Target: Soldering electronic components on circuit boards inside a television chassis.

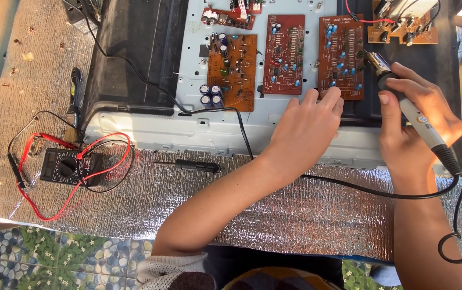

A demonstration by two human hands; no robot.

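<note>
My right hand (413, 115) grips a white and black soldering iron (403, 102), its tip pointed at the right edge of a brown circuit board (341, 56) with blue parts. My left hand (306, 126) rests fingers-down on that board's lower left corner, holding nothing. The board lies on a pale metal chassis panel (209, 131). The iron's black cord (360, 188) runs back across the silver foil mat (295, 215).
Two more brown boards (283, 53) (232, 70) lie to the left on the panel, smaller ones at the top. A black multimeter (67, 167) with red and black leads sits at the left. A black screwdriver (190, 165) lies on the foil.
</note>
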